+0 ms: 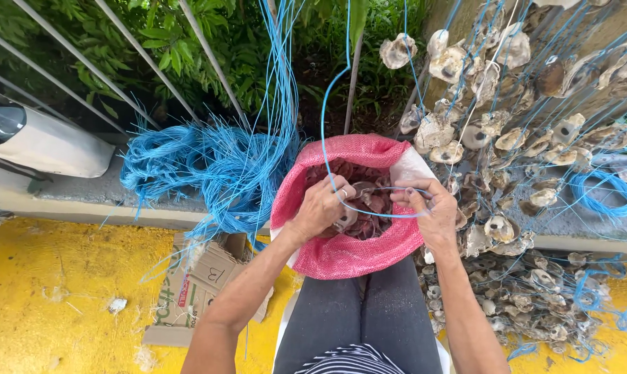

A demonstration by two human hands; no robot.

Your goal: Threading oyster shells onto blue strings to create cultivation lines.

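Left hand (322, 206): fingers curled around a pale oyster shell (346, 219), held just above the open mouth of the sack. Right hand (428, 211): fingers pinched on a thin blue cord (379, 213) that runs across from the shell and loops up toward 12 o'clock. The two hands sit close together, probably so the cord end can meet the shell; whether the shell has a hole, or whether the cord passes through it, cannot be made out.

Beneath both hands, a pink woven sack (348, 253) rests against the person's knees, rim rolled down, probably to keep the brownish shells inside within easy reach. How deep the fill goes is hidden.

At 3 o'clock from the hands, strings of oyster shells (497, 131) hang on blue lines and spill into a heap (535, 291) on the floor at 4 o'clock. The upper ends of those lines are cut off by the frame.

At 9 to 10 o'clock, a loose bundle of blue cord (202, 166) lies on a grey ledge, with strands rising past metal railing bars. At 8 o'clock, flattened cardboard (202, 284) lies on the yellow floor (57, 291). At far 9 o'clock, a white sack (50, 147) with a plastic bottle (2, 119), partly cropped.
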